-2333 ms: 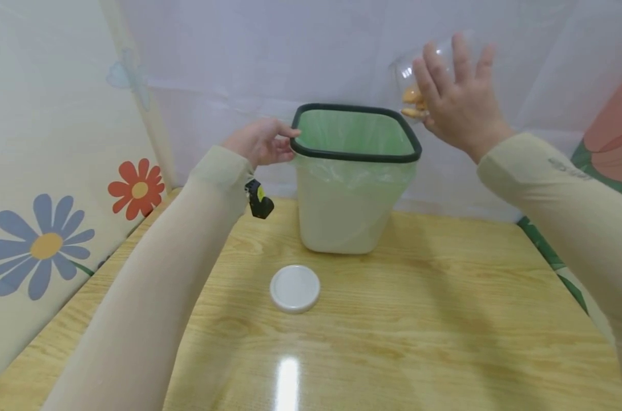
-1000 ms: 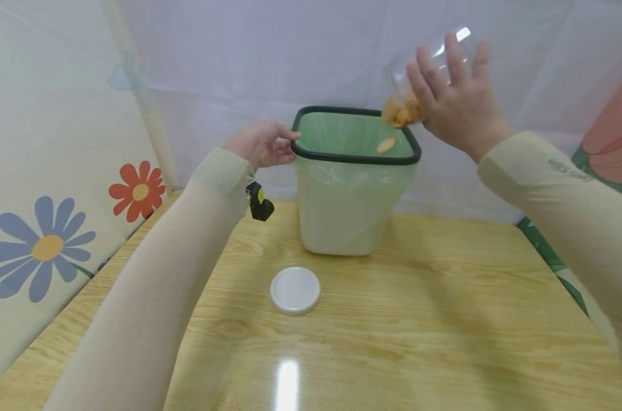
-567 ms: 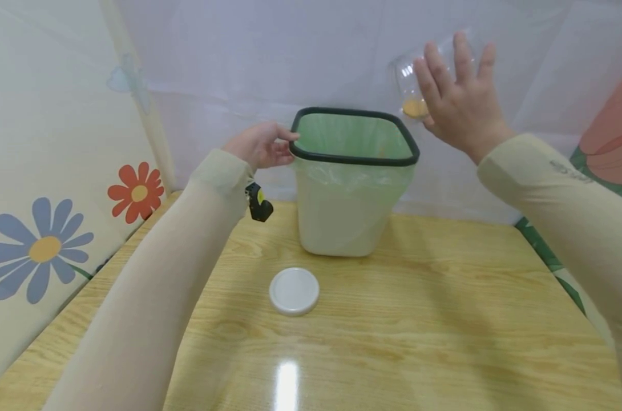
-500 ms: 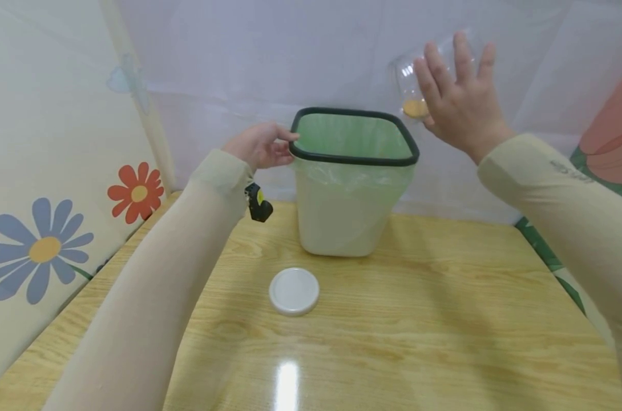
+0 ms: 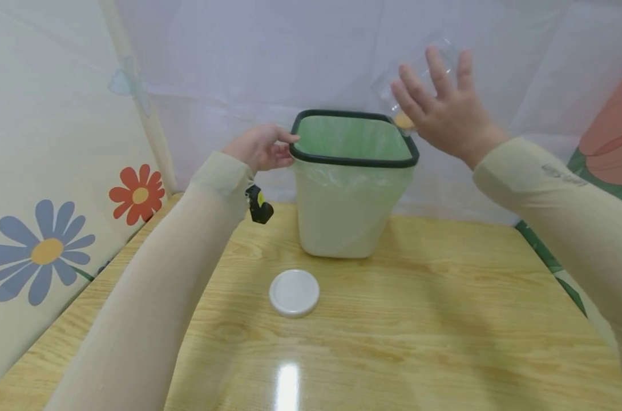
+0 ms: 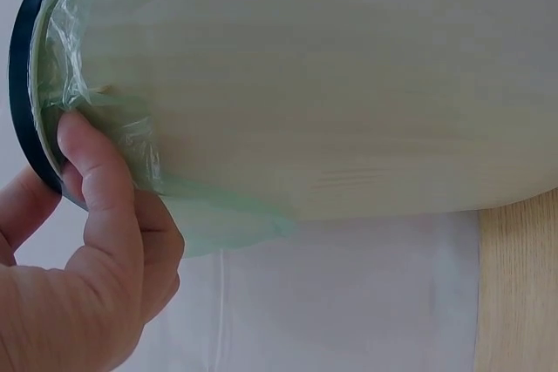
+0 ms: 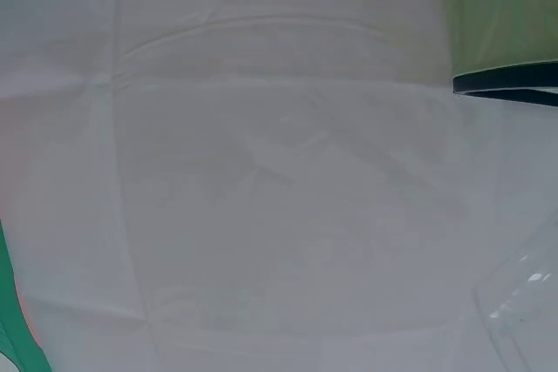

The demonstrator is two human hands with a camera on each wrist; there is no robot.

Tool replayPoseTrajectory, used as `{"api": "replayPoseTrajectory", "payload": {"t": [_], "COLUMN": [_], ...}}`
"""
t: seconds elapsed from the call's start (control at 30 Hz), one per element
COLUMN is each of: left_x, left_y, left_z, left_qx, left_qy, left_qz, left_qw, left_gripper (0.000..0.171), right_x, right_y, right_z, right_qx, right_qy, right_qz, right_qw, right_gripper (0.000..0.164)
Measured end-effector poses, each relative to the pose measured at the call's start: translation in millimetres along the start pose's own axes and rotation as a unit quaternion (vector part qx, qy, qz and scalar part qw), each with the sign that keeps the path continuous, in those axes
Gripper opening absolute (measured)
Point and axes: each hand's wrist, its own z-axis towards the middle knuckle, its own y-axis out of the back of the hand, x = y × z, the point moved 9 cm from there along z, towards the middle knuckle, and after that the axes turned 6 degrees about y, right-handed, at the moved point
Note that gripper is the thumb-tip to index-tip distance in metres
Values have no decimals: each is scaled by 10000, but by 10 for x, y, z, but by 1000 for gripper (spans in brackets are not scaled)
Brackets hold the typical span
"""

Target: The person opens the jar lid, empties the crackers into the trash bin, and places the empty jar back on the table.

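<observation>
My right hand holds a clear jar, tipped mouth-down by the right rear corner of the trash can. One orange-yellow chip-like piece shows near the jar's mouth. Part of the same jar enters the right wrist view at the lower right; the hand itself is out of that view. My left hand pinches the can's dark rim on its left side, thumb and fingers on either side of it. A green bag lines the can and folds over the outside. The can's bottom is hidden.
A round white lid lies on the wooden table in front of the can. Behind stands a pale cloth backdrop, with printed flowers at the left and right.
Several yellow-orange pieces have tumbled out of the jar into the can; one still shows in it. The jar has since swung left and down toward the rim. My left hand stays put.
</observation>
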Motion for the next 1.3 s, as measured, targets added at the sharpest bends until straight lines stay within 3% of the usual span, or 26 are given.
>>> {"api": "replayPoseTrajectory", "payload": {"t": [0.07,0.23,0.33,0.67,1.07,1.3], "left_x": [1,15,15,11,30,46], "left_y": [6,7,7,-11,-20,-32], "left_z": [-1,2,2,8,15,18], "left_qx": [-8,34,53,81,109,149], "left_qy": [-15,22,30,-24,23,19], "left_qz": [-28,-94,-101,-54,-69,-34], "left_qw": [10000,9999,9999,9999,9999,9999], "left_gripper": [69,68,68,71,69,66], "right_x": [25,74,104,168,303,376], "right_y": [2,54,73,36,-49,-61], "right_z": [12,42,64,80,69,55], "right_qx": [-90,-451,-556,-181,343,327], "right_qy": [73,183,259,565,1114,1491], "right_qz": [-11,39,21,-440,-1005,-970], "right_qw": [9999,9988,9981,9973,9881,9835], "right_gripper": [92,60,53,66,86,90]}}
